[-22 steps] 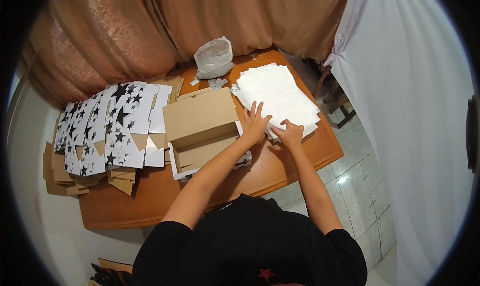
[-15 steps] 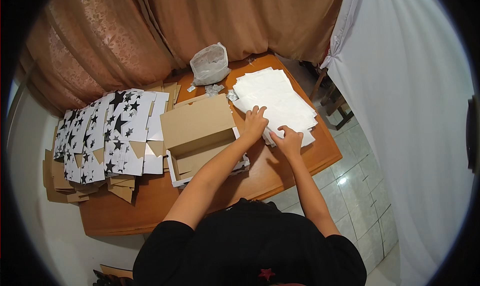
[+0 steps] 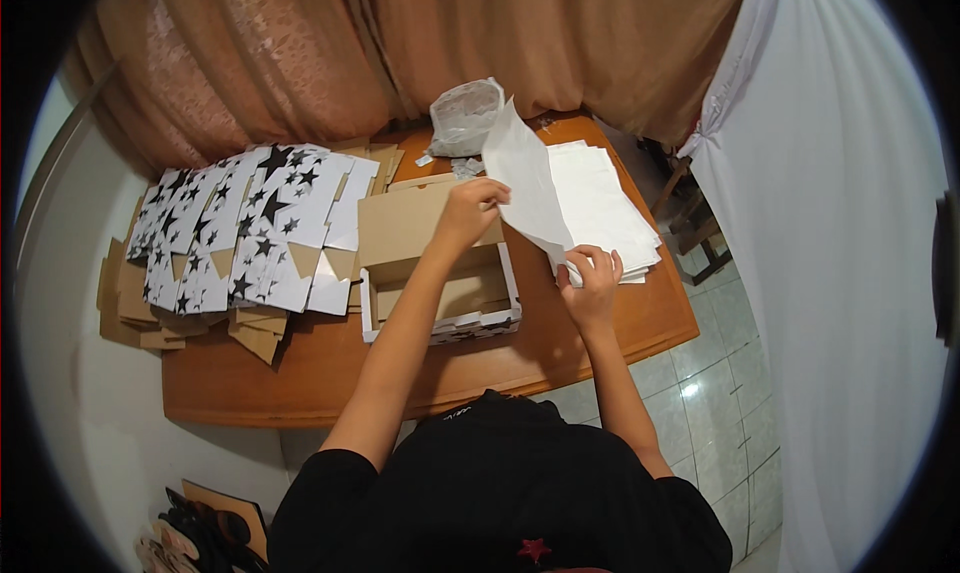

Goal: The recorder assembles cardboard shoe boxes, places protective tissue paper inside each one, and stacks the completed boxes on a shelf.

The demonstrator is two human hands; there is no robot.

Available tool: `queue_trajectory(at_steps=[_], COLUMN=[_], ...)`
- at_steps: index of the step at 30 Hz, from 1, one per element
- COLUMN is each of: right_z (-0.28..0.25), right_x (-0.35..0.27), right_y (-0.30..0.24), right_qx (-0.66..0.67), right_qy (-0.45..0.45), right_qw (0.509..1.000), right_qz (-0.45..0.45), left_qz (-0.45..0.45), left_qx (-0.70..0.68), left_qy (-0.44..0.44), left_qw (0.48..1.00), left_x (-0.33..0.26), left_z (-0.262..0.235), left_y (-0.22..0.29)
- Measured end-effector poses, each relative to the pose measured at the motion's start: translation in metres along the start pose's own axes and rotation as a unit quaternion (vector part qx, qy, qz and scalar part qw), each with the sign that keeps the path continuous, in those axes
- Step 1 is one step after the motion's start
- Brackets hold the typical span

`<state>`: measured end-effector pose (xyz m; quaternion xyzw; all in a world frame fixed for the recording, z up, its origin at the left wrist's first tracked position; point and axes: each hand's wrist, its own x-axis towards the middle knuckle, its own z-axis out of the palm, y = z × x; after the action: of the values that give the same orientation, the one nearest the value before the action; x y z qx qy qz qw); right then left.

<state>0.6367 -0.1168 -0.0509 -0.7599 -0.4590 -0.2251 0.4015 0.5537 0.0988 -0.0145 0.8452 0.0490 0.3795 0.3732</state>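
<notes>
White sheet lifted off the stack, 2 hands on it

Left hand [image 3: 470,208] pinches the raised white sheet [image 3: 525,178] by its edge above the open cardboard box [image 3: 440,273]; right hand [image 3: 592,281] grips its lower corner at the paper stack [image 3: 605,208], though whether it also presses the stack is hard to tell. Judged: peeling 1 sheet free; next calls for carrying it over the box without creasing.

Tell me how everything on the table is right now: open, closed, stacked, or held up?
White sheet: lifted off the pile, held by both hands.
Paper pile: stacked flat.
Cardboard box: open, lid up.
Star-printed flat boxes: unfolded, overlapping in a row.
Plastic bag: open, upright.
Left hand: pinching the sheet.
Right hand: holding the sheet's lower corner.
</notes>
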Motion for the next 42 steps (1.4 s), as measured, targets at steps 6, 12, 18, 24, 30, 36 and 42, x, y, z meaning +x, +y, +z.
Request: queue_trajectory(at_steps=[6, 12, 18, 24, 30, 36, 42], right_z=[0.022, 0.06, 0.08, 0.072, 0.092, 0.143, 0.178], right_x=[0.002, -0.016, -0.048, -0.036, 0.023, 0.035, 0.028], right_y=[-0.034, -0.06, -0.081, -0.102, -0.084, -0.066, -0.067], right_qx=[0.055, 0.118, 0.093, 0.139, 0.191, 0.066, -0.002], right_qy=[-0.08, -0.124, -0.209, -0.318, -0.304, -0.311, -0.325], right_qw=[0.99, 0.961, 0.947, 0.923, 0.933, 0.946, 0.933], right_qz=[-0.105, -0.217, -0.227, -0.165, 0.006, -0.069, -0.153], left_qz=[-0.13, -0.257, -0.388, -0.356, -0.379, -0.285, -0.209], left_qx=[-0.048, -0.053, -0.184, -0.115, -0.029, 0.194, 0.121], left_qy=[0.074, 0.037, 0.053, 0.007, -0.056, -0.089, -0.191], left_qw=[0.988, 0.964, 0.902, 0.927, 0.923, 0.935, 0.952], left_x=[-0.071, -0.144, -0.162, -0.169, -0.16, -0.162, -0.16], left_z=[-0.072, -0.11, -0.107, -0.105, -0.117, -0.113, -0.081], left_y=[-0.017, -0.053, -0.06, -0.066, -0.054, -0.044, -0.027])
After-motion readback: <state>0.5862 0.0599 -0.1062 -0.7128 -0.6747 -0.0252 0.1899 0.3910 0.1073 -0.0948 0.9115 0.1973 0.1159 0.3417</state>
